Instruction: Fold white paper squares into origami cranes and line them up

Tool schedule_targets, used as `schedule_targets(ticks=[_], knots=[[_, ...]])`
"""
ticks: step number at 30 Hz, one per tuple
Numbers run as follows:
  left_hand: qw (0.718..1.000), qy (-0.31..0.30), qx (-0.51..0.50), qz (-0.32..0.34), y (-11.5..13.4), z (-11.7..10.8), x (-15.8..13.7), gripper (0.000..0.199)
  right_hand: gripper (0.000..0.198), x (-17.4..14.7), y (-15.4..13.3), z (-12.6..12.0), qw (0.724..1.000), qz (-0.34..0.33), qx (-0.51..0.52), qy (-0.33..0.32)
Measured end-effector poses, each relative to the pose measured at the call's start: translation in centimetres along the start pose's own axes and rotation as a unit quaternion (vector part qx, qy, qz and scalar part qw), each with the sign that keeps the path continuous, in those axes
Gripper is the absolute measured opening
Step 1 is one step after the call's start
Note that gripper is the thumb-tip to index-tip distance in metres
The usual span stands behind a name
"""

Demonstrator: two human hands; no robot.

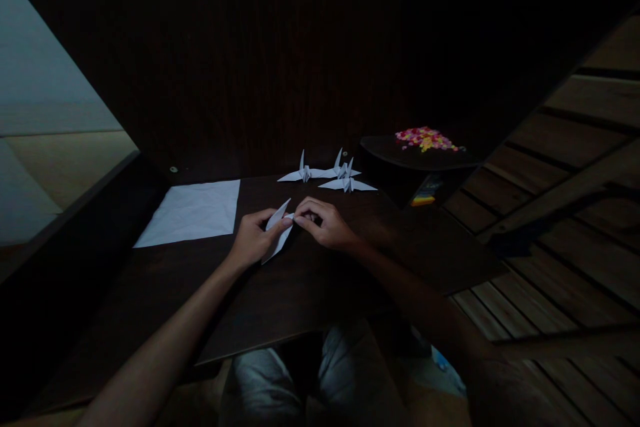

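Observation:
Between my two hands is a white origami crane [276, 250], its long pointed paper flaps sticking out up and down. My left hand [256, 235] grips its body with thumb and fingers. At the crane's right end, my right hand [323, 223] pinches a small tip of the paper; the fingers hide that tip. Just beyond my hands stand several finished white paper cranes [347, 183] with wings spread, close together by the back panel. To the left lies a flat sheet of white paper [193, 212].
A dark wooden desk [280, 307] carries everything, with a tall dark panel [250, 67] behind it. On a rounded shelf [390, 152] at right sits a pile of small pink, red and yellow pieces [430, 139]. Below that shelf is a yellow item [423, 201]. A low side board [75, 233] borders the left.

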State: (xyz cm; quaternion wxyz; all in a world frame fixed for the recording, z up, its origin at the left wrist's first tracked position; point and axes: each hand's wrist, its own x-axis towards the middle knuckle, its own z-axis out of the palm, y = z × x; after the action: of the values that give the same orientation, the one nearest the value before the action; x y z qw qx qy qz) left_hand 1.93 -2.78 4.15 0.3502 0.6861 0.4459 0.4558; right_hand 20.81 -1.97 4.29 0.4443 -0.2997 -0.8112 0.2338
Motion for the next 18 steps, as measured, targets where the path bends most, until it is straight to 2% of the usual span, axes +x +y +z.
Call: schedule_targets(ticks=[7,18], knots=[[1.000,0.018,0.011,0.010,0.30,0.03,-0.12,0.029,0.013,-0.16,0.25,0.45,0.995,0.055,0.076,0.019],[1.000,-0.013,-0.013,0.004,0.79,-0.01,-0.16,0.028,0.020,0.01,-0.10,0.06,0.981,0.095,0.169,0.024]])
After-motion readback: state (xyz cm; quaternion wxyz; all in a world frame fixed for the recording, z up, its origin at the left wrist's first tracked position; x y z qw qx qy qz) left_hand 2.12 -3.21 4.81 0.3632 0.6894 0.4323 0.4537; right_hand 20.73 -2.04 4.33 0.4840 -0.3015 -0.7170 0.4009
